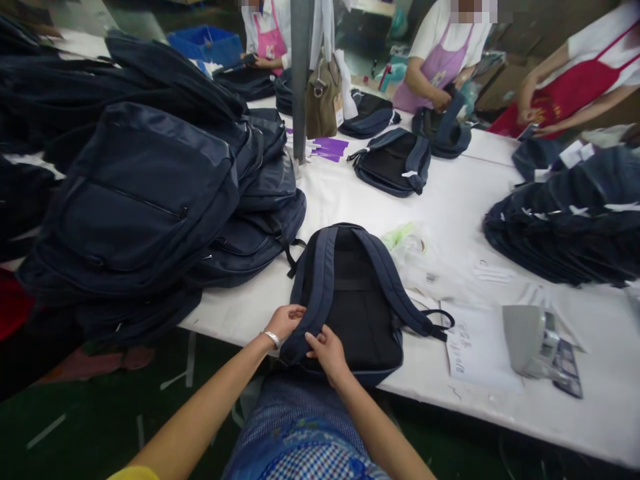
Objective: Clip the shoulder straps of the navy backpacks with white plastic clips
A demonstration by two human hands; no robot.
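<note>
In front of me a navy backpack [360, 333] lies on the table with its black back panel and two shoulder straps facing up. My left hand [286, 323], with a bracelet at the wrist, grips the outer edge of the left shoulder strap [323, 280] near its lower end. On the inner side of that same strap, my right hand [327, 352] pinches its lower end between thumb and fingers. The right shoulder strap [387, 283] lies loose, its webbing loop [440, 323] reaching onto the table. What lies under my fingertips is partly hidden.
A high pile of navy backpacks [135, 200] stands to the left. On the right are stacked backpacks [565, 220], a paper sheet with handwriting [480, 353] and a grey device [530, 340]. A metal post [299, 80] rises beyond; several co-workers stand across the table [465, 193].
</note>
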